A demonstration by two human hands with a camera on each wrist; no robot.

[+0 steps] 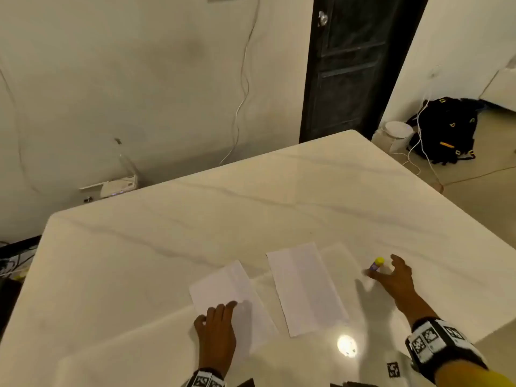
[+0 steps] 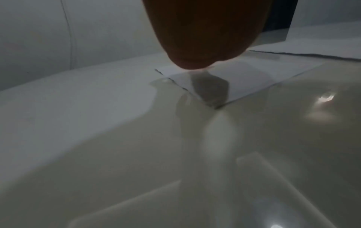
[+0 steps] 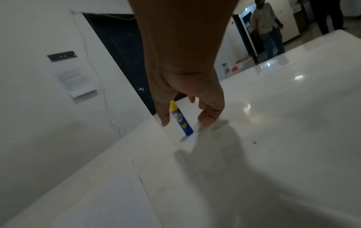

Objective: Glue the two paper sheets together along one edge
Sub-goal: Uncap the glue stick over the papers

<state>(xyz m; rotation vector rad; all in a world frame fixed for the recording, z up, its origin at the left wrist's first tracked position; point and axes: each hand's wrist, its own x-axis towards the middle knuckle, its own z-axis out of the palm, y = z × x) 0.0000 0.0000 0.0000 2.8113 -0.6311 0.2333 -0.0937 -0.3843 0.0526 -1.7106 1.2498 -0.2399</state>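
Two white paper sheets lie side by side on the pale marble table (image 1: 167, 233). The left sheet (image 1: 223, 286) is pressed down by my left hand (image 1: 216, 325), whose fingers lie flat on its near part. The right sheet (image 1: 304, 286) lies free. A glue stick (image 1: 376, 264) with a blue body and yellow cap stands upright to the right of it. My right hand (image 1: 391, 272) hovers around the glue stick (image 3: 180, 120), thumb and fingers spread on either side without closing on it. In the left wrist view only the palm (image 2: 203, 30) and the sheet's corner (image 2: 244, 80) show.
A small black-and-white marker tag (image 1: 393, 370) sits on the table near my right wrist. A dark door (image 1: 354, 65) and a wall with a hanging cable (image 1: 243, 88) stand behind the table. A black backpack (image 1: 446, 129) lies on the floor at the right.
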